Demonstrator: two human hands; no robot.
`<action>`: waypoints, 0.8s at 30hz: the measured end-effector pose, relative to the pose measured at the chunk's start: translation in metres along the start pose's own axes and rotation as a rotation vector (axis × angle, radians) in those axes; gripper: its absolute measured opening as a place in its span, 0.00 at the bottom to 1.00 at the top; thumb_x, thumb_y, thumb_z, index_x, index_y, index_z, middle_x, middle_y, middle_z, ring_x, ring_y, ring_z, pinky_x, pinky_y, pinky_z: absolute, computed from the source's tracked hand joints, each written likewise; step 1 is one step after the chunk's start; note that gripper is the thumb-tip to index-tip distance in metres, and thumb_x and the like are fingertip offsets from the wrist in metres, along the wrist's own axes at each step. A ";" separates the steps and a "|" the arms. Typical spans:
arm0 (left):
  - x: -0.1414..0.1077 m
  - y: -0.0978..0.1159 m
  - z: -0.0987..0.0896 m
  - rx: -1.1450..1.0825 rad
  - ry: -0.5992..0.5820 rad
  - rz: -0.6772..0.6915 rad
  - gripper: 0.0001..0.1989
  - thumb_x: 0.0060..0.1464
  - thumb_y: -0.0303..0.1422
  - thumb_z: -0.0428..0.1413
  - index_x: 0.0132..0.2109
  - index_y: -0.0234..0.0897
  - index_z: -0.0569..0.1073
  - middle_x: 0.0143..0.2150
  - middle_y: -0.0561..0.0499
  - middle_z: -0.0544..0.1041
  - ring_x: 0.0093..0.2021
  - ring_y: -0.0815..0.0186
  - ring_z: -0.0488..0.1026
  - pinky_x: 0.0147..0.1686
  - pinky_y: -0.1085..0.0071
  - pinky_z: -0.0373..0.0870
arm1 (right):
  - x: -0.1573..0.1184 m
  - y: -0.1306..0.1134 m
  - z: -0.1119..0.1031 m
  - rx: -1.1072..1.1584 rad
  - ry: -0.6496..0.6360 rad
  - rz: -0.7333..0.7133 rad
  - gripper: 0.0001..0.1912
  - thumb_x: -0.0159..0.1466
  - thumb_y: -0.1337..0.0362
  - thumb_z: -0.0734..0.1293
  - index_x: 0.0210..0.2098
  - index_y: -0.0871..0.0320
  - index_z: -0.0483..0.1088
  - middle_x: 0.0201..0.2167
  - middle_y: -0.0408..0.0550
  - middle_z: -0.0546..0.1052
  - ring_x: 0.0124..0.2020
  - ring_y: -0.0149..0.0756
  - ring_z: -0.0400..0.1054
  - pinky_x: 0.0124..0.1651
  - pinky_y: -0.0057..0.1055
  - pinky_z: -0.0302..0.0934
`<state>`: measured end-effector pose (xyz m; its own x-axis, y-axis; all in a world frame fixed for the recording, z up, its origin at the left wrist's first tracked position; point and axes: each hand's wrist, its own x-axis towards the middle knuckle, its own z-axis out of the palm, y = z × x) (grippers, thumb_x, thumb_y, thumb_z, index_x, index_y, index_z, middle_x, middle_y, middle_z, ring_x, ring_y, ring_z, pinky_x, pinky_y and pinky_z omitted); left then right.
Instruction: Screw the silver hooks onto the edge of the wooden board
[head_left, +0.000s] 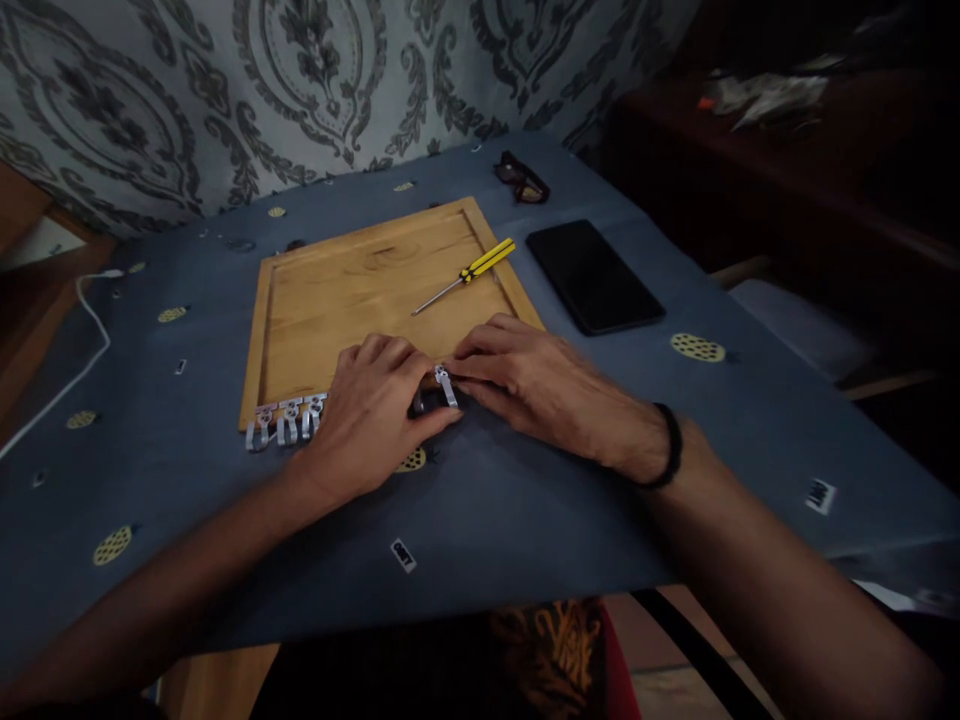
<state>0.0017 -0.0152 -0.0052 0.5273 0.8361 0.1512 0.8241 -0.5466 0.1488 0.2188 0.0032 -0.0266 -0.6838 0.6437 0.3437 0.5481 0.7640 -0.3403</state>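
Observation:
A shallow framed wooden board (360,285) lies on the table, with several silver metal hooks (291,422) in a row at the left of its front edge. My left hand (367,425) curls over that edge; its thumb and index finger close around another metal hook (447,385). Behind this hook is a dark rounded piece, partly covered by my fingers, whose kind I cannot make out. From the right, my right hand (532,385) pinches at the same hook with its fingertips. A yellow-handled screwdriver (487,262) rests across the right side of the board, its tip pointing left.
A black tablet (596,275) lies right of the board, with dark-framed glasses (521,178) behind it. A white cable (94,320) runs along the left of the blue tablecloth (525,520). A patterned curtain (315,90) hangs at the back.

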 end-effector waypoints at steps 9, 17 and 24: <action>0.000 0.001 -0.001 0.002 -0.016 -0.007 0.15 0.61 0.42 0.68 0.49 0.37 0.80 0.48 0.45 0.79 0.53 0.49 0.73 0.52 0.52 0.69 | 0.000 -0.002 0.000 -0.019 -0.009 -0.005 0.15 0.77 0.63 0.62 0.45 0.61 0.81 0.45 0.55 0.81 0.47 0.45 0.71 0.49 0.41 0.66; -0.004 -0.002 -0.009 0.040 -0.031 0.011 0.22 0.59 0.47 0.69 0.51 0.37 0.79 0.50 0.44 0.80 0.56 0.45 0.73 0.54 0.50 0.69 | 0.001 -0.003 -0.002 -0.036 -0.064 0.022 0.16 0.77 0.62 0.62 0.48 0.61 0.82 0.46 0.57 0.81 0.48 0.47 0.72 0.50 0.43 0.67; -0.007 -0.011 -0.032 0.025 -0.143 -0.047 0.22 0.54 0.44 0.73 0.49 0.37 0.78 0.52 0.43 0.80 0.57 0.45 0.73 0.55 0.49 0.70 | 0.000 -0.003 -0.003 -0.032 -0.048 0.004 0.16 0.77 0.62 0.62 0.48 0.61 0.82 0.45 0.57 0.80 0.47 0.47 0.72 0.50 0.43 0.68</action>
<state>-0.0177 -0.0170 0.0237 0.5103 0.8600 0.0037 0.8528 -0.5065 0.1274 0.2186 0.0015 -0.0224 -0.7036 0.6441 0.3000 0.5652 0.7632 -0.3131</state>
